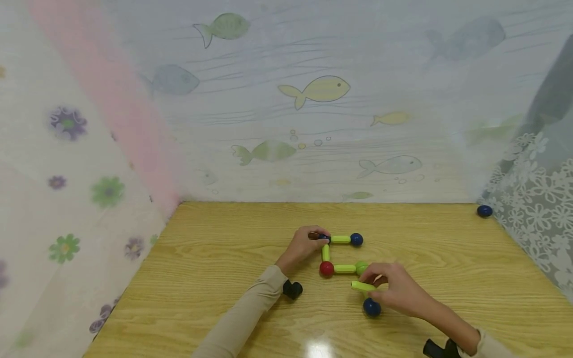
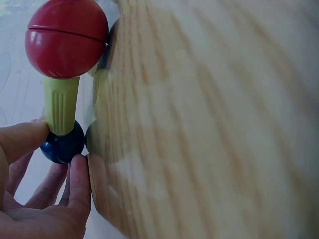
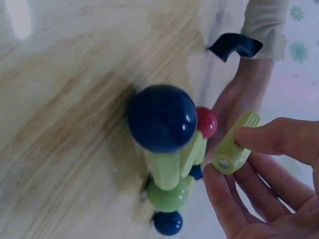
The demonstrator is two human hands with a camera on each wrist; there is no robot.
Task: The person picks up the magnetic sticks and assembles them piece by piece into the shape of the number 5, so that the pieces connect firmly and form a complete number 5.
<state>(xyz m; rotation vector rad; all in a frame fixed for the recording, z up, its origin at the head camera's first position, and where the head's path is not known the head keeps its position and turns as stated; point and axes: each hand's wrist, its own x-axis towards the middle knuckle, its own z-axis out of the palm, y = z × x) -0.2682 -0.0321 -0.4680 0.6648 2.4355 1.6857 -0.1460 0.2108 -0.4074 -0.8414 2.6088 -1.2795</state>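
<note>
A toy frame of yellow-green magnetic rods and balls lies on the wooden table (image 1: 215,238). My left hand (image 1: 305,248) pinches the blue ball (image 2: 65,144) at its far left corner. From that ball one rod (image 1: 341,239) runs right to another blue ball (image 1: 356,239), and a second comes nearer to a red ball (image 1: 327,269). A further rod (image 1: 344,269) joins the red ball to a green ball (image 3: 169,195); from there another reaches the nearest blue ball (image 1: 371,307). My right hand (image 1: 396,289) holds a loose magnetic rod (image 3: 234,144), metal tip showing, above the frame's near side.
A dark blue oval piece (image 1: 484,211) lies at the table's far right corner. Fish-patterned cloth (image 1: 313,119) stands along the back edge, flowered cloth (image 1: 107,191) on the left and lace (image 1: 546,194) on the right. Each wrist wears a black strap piece (image 1: 293,289).
</note>
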